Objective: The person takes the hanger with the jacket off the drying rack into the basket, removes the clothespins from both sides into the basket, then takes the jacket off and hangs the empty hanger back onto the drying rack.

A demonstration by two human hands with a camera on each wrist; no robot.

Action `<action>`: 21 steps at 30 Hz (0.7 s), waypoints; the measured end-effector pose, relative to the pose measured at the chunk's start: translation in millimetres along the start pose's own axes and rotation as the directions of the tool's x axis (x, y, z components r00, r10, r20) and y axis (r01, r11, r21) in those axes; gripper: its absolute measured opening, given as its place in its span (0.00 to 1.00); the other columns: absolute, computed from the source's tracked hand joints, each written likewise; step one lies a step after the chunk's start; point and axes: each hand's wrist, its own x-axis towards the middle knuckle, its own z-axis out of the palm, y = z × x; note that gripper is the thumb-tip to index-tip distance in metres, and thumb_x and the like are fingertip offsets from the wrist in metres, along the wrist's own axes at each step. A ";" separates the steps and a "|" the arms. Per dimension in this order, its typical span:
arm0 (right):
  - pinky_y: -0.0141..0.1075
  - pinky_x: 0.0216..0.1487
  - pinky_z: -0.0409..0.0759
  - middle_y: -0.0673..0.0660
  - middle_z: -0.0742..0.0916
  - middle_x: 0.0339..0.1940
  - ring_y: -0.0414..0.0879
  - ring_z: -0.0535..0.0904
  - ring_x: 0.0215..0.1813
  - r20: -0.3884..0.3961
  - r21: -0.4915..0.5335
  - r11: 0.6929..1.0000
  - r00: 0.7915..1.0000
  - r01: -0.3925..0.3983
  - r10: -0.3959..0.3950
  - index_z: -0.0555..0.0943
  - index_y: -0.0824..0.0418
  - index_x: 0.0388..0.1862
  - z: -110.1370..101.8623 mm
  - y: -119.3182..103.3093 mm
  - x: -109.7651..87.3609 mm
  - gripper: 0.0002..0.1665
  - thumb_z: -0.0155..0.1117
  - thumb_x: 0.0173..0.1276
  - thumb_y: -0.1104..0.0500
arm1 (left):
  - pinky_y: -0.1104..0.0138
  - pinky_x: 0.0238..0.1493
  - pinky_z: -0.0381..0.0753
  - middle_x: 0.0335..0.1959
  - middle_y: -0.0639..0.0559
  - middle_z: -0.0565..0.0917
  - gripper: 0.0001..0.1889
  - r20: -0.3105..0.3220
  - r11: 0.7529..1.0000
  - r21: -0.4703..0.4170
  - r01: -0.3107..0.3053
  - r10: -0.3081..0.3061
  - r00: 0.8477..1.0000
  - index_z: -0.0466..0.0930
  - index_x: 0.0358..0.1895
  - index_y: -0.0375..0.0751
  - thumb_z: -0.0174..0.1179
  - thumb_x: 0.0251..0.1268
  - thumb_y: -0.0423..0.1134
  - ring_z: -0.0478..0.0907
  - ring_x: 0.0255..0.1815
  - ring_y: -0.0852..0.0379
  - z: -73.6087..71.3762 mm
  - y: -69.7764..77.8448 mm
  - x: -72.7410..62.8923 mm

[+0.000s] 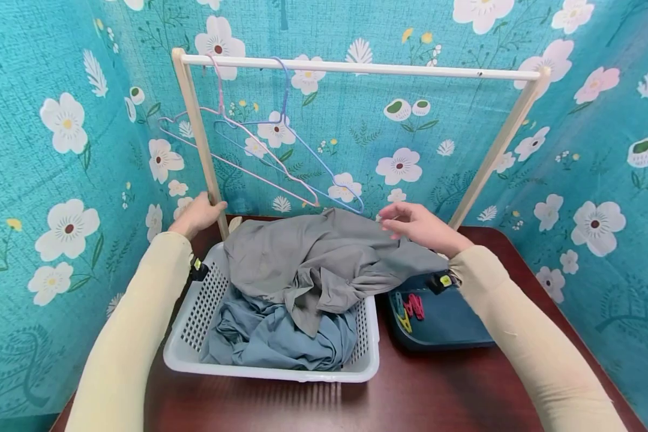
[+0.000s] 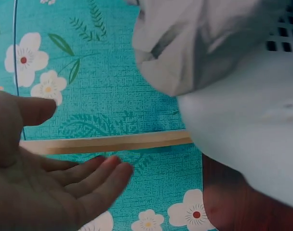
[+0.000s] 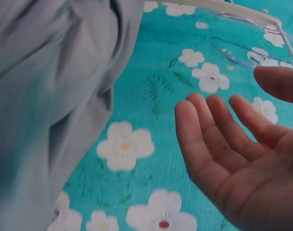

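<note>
My left hand is beside the left wooden post of the hanging rack. In the left wrist view its thumb and loosely bent fingers lie on either side of the post, with a gap between. Over the back right of the heap, my right hand hovers with relaxed fingers and holds nothing. A crumpled grey cloth garment covers the back of a white laundry basket and spills over its right side. Blue-grey fabric lies under it in the basket.
A pink hanger and a blue hanger hang at the left of the white rail. To the basket's right, a dark blue tray holds several clothespins. Everything stands on a dark red table before floral curtains.
</note>
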 end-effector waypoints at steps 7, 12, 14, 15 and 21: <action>0.44 0.43 0.77 0.59 0.81 0.51 0.51 0.78 0.45 -0.032 -0.257 0.965 0.998 -0.051 0.045 0.77 0.58 0.55 -17.7 27.4 -24.3 0.19 0.52 0.74 0.48 | 0.45 0.61 0.61 0.66 0.23 0.55 0.35 0.158 0.991 0.135 0.012 -0.033 0.987 0.45 0.70 0.21 0.39 0.76 0.50 0.55 0.67 0.31 7.8 -0.7 -20.2; 0.50 0.48 0.77 0.65 0.75 0.61 0.58 0.77 0.51 0.001 -0.247 0.966 0.997 -0.078 0.081 0.75 0.62 0.57 -27.4 46.4 -36.8 0.23 0.52 0.74 0.47 | 0.47 0.55 0.68 0.64 0.27 0.62 0.32 0.207 0.991 0.118 -0.060 0.035 0.978 0.56 0.67 0.25 0.41 0.76 0.51 0.66 0.59 0.35 19.9 1.7 -26.7; 0.52 0.52 0.74 0.67 0.71 0.65 0.60 0.74 0.57 0.024 -0.242 0.967 0.996 -0.082 0.090 0.74 0.64 0.59 -29.9 53.7 -40.0 0.26 0.54 0.73 0.47 | 0.48 0.55 0.68 0.65 0.29 0.62 0.29 0.223 0.989 0.113 -0.092 0.065 0.973 0.58 0.67 0.27 0.42 0.76 0.49 0.67 0.58 0.37 24.6 2.0 -27.0; 0.53 0.53 0.74 0.68 0.70 0.66 0.61 0.72 0.59 0.032 -0.249 0.965 0.995 -0.085 0.096 0.73 0.64 0.60 -30.4 57.1 -41.1 0.27 0.55 0.72 0.47 | 0.48 0.55 0.68 0.66 0.29 0.61 0.28 0.233 0.989 0.108 -0.103 0.076 0.970 0.58 0.67 0.28 0.43 0.76 0.47 0.66 0.59 0.37 26.4 2.1 -26.9; 0.56 0.53 0.72 0.68 0.70 0.64 0.64 0.66 0.62 0.122 -0.377 0.925 0.987 -0.050 0.103 0.66 0.67 0.66 -23.5 73.4 -39.4 0.39 0.69 0.61 0.51 | 0.45 0.59 0.64 0.69 0.32 0.58 0.29 0.246 0.987 0.116 -0.114 0.083 0.966 0.55 0.70 0.30 0.46 0.74 0.45 0.60 0.66 0.36 36.6 2.5 -25.9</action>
